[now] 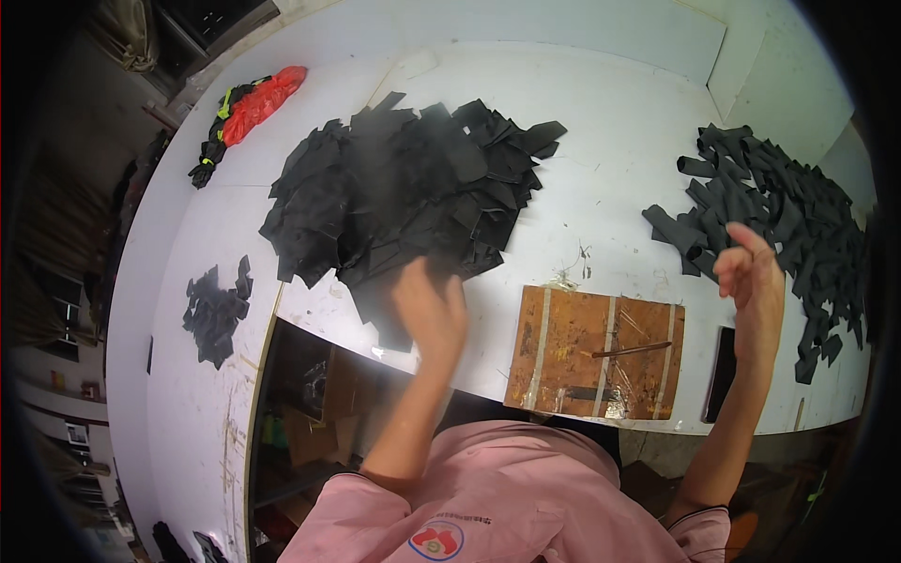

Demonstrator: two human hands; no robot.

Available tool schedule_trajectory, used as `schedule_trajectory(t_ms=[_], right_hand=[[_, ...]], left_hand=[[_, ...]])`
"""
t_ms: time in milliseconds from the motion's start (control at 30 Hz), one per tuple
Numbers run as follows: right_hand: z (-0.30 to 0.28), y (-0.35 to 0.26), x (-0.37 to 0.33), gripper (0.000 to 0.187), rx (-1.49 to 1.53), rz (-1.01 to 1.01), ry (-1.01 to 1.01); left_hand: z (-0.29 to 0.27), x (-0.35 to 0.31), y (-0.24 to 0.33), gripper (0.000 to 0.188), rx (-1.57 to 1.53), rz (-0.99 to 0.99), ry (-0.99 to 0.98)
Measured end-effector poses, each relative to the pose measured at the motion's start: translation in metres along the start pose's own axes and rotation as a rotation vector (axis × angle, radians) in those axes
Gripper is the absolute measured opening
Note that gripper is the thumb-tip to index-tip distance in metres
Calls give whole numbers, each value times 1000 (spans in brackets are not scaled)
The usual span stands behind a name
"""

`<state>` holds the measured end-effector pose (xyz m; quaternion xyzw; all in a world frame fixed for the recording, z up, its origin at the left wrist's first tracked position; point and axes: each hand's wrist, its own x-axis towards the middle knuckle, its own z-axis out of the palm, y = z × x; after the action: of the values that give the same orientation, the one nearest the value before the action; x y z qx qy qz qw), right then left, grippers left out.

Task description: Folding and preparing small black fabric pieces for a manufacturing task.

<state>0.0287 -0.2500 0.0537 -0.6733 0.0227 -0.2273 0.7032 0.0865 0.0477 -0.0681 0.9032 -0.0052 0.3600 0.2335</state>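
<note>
A large heap of flat black fabric-like pieces point(413, 188) spreads over the white table. My left hand point(432, 310) is at the near edge of this heap, over a few pieces that stick out toward me. Its fingertips are blurred against the black, so whether they grip a piece is unclear. My right hand point(751, 272) is raised beside a second pile of curled, tube-like black pieces point(779, 197) on the right. Its index finger is stretched out and the other fingers are loosely bent, with nothing visible in them.
Between my forearms lies a worn brown board point(563, 352) with tape strips and a thin stick point(631, 350) on it. A dark flat object point(721, 375) lies beside it. Leftward are a small black pile point(216, 314) and a red plastic bag point(266, 101). White panels point(601, 42) border the back.
</note>
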Motion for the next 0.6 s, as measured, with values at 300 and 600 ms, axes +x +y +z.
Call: schedule_trajectory(t_ms=[300, 600], right_hand=[[48, 29, -131, 19, -215, 404, -189], [88, 77, -131, 30, -77, 422, -288]], left_hand=[[-4, 12, -23, 12, -162, -202, -242], [-28, -37, 46, 38, -1689, -1519, -740]])
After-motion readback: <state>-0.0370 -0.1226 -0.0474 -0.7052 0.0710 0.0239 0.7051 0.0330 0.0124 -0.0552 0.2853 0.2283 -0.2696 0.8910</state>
